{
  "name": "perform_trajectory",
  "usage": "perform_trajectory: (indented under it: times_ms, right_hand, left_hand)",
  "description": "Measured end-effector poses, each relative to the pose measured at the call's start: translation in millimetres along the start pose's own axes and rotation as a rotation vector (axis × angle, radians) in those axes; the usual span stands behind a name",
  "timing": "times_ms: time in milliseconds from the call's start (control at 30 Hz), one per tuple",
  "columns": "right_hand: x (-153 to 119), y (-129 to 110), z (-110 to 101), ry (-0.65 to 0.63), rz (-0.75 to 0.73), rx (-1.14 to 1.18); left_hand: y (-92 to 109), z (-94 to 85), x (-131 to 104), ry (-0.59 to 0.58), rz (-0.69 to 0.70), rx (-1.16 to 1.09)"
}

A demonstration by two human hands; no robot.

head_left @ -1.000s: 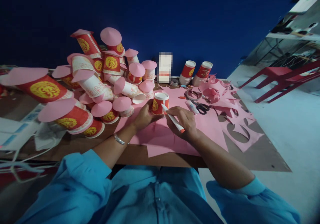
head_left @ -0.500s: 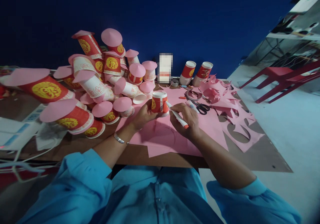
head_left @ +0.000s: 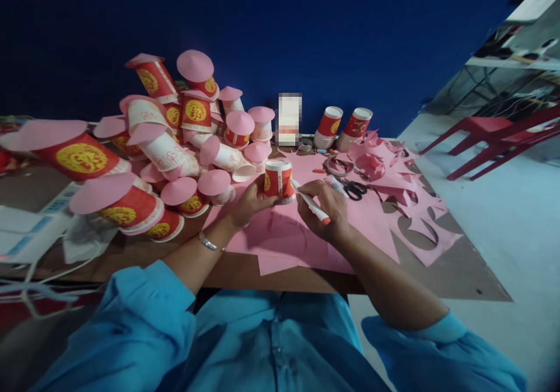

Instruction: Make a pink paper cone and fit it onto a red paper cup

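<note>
My left hand [head_left: 250, 206] is closed round the lower left side of a red and white paper cup [head_left: 277, 181], which stands upright in its grip, rim up. A white marker or glue pen [head_left: 313, 206] with an orange end is pinched in my right hand [head_left: 329, 208], its tip close to the cup's right side. Whether the tip touches the cup I cannot tell. Pink paper sheets [head_left: 280, 252] lie under both hands. Black-handled scissors [head_left: 355, 190] rest just beyond my right hand.
Several cups with pink cone tops [head_left: 196, 112] are heaped at the left. Two cup stacks [head_left: 329, 125] stand at the back beside a blurred upright object [head_left: 290, 118]. Cut pink scraps [head_left: 394, 170] lie at the right, near a tape roll [head_left: 339, 165]. A red stool [head_left: 476, 132] stands beyond.
The cup in my left hand has turned and shifted very slightly to the left. My right hand has stayed almost still with the pen.
</note>
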State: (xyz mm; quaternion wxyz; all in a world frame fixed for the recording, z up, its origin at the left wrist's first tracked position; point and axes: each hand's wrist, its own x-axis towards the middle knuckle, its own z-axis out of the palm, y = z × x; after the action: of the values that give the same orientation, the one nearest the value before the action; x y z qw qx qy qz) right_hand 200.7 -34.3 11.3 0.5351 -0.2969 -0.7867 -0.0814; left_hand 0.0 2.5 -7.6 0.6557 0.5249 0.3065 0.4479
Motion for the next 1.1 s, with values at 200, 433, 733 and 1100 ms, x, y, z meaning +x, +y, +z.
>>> perform_trajectory:
  times_ms: [200,433,733,1100]
  right_hand:
    - [1,-2,0,-0.024,-0.002,-0.021]
    - [2,-5,0,-0.012,-0.004,-0.051]
    - [1,-10,4,-0.032,-0.118,0.072]
    - [-2,-7,6,-0.062,-0.076,0.053]
  left_hand:
    - [-5,-6.5,1,0.003,0.032,-0.02]
    - [-5,-6.3,2,0.016,0.037,0.017]
    - [-3,-3.7,3,0.04,0.041,0.174]
    - [-17,-8.5,8,-0.002,0.138,0.183]
